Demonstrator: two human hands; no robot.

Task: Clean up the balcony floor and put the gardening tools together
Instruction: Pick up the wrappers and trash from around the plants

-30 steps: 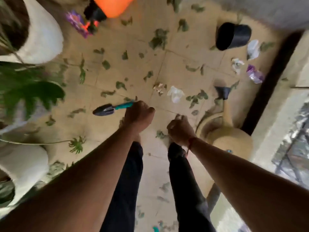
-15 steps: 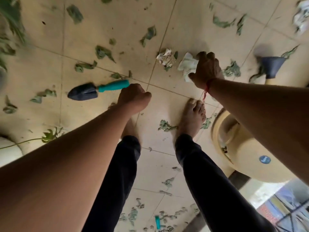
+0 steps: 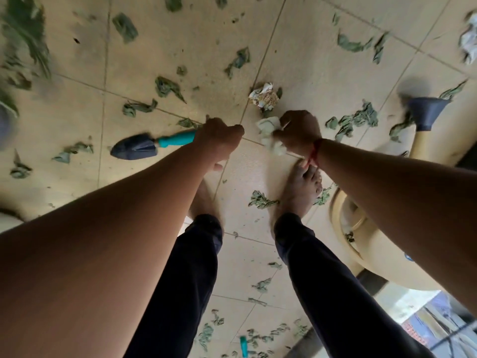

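the right hand [image 3: 299, 133] had its fingers curled tight round one white paper wad [image 3: 267, 135], apparently lifted just off the floor tiles [image 3: 322, 63]. the left hand [image 3: 219, 140] was curled into a fist; the end of the trowel [image 3: 152, 146] handle ran behind its knuckles, so whether it gripped the handle or nothing could not be determined. the trowel's dark blade pointed away from that fist, flat on the tiles. just beyond the right fingers lay one printed paper ball [image 3: 264, 99]; well beyond and outboard of them, at the frame edge, one more white paper scrap [image 3: 468, 45]. outboard of the right wrist stood one beige watering can [image 3: 361, 228]. count: three papers, one trowel, one can, and well over a dozen leaf scraps [image 3: 166, 86] on all sides. step in hand, by judgement: litter collection. the next move likely calls for taking the printed ball without dropping the wad, then securing the trowel.
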